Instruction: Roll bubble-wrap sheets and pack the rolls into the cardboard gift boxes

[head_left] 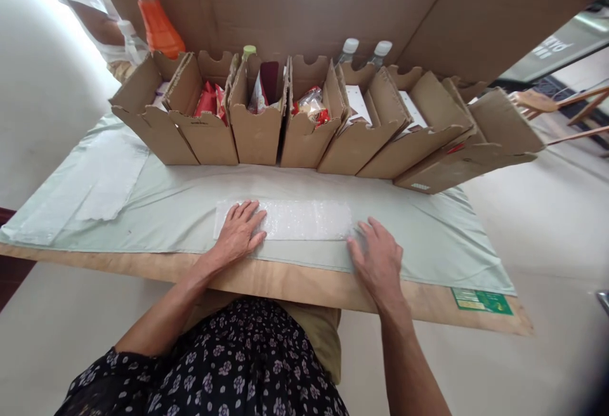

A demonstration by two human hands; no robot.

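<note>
near the surface's [295, 284] front edge, bubble wrap [304, 219] is laid flat, nothing yet enclosed, under the left hand [238, 232], its fingers left loose, as are the right hand's [380, 257].

On the cloth [428, 245] over our table [285, 284], a strip of bubble wrap [304, 221] lies before us, our left hand [239, 231] on its left end and our right hand [380, 257] at its right end. Other sheets [114, 178] lie farther left; behind the strip we have a row of cardboard boxes [257, 134], packets [207, 100] in some, with bottles [162, 26] and a cardboard panel [304, 4] behind the row.
</note>
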